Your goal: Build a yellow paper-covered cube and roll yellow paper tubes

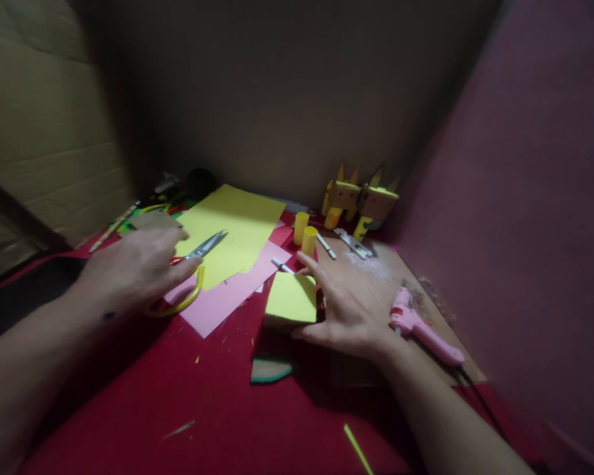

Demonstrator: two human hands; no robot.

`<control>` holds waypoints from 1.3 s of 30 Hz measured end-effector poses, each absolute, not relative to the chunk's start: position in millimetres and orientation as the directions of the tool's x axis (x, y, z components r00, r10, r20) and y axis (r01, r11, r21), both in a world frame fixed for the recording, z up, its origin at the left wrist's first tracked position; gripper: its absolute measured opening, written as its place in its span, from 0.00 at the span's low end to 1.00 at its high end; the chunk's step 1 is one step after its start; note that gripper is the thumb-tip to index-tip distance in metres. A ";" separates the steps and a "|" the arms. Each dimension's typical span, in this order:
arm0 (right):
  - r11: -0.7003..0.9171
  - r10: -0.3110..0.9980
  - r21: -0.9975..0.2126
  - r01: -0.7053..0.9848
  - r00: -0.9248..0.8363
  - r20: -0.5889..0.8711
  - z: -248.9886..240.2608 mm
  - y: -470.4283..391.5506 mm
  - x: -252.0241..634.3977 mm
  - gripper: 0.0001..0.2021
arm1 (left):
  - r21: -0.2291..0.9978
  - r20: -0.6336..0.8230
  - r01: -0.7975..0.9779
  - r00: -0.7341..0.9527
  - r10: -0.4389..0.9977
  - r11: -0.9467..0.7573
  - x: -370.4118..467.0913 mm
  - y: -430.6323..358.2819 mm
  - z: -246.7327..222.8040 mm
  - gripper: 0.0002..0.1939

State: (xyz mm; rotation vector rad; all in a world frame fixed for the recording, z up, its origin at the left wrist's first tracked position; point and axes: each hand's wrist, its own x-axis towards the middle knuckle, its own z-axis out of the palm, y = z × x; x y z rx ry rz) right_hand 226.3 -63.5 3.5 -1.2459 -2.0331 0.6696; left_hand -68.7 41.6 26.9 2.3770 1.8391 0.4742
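My left hand (138,264) is closed on a pair of scissors (206,247), with thumb and fingers at the handles. The blades are slightly apart and point away to the right over a yellow paper sheet (228,218); one yellow handle loop hangs below my hand. My right hand (344,310) is round the right end of a small cardboard box with a yellow top (292,298), thumb at its near edge and fingers at its far corner. In front of the box lies a cardboard piece with a green edge (271,370).
Pink paper (205,320) lies under the yellow sheet. Two yellow tubes (301,227) stand behind the box, near white markers (354,244). Two cardboard animal figures (376,201) stand at the back. A pink glue gun (426,333) with a cord rests on cardboard at right.
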 end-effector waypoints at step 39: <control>0.110 0.959 -0.977 -0.180 -0.241 0.152 -1.3 -62.4 208.4 0.33 | 0.900 0.119 0.270 0.600 0.791 -0.341 -1.1 -17.5 10.5 0.33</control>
